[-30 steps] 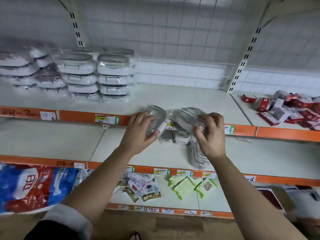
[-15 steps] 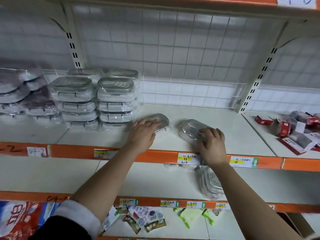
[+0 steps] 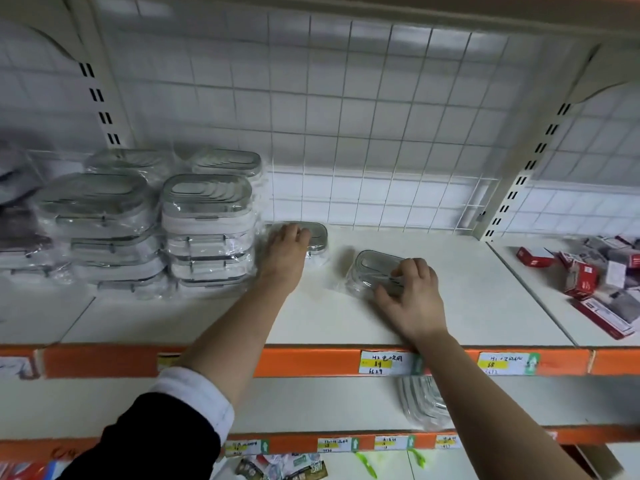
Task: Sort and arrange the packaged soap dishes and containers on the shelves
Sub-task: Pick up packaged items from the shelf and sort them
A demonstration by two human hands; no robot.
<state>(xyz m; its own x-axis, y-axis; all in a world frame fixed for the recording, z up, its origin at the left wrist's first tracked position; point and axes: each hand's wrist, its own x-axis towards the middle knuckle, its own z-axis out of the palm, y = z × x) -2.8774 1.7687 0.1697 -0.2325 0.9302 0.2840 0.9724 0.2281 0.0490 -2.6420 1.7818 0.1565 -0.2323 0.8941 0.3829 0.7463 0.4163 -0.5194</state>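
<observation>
Two clear packaged soap dishes lie on the white upper shelf. My left hand rests flat on the far soap dish, which sits at the back against the stacks of packaged soap dishes. My right hand grips the near soap dish, its fingers curled over the right end. Further stacks stand to the left. One more wrapped dish lies on the shelf below, partly hidden by my right forearm.
Red and white small boxes lie scattered on the upper shelf's right section. A wire grid panel backs the shelf. Orange shelf edges carry price labels. Green and assorted packets lie on the lowest shelf.
Both hands lifted the two soap dishes from the lower shelf onto the upper shelf and pushed them back. The left dish now sits beside the stacks.
</observation>
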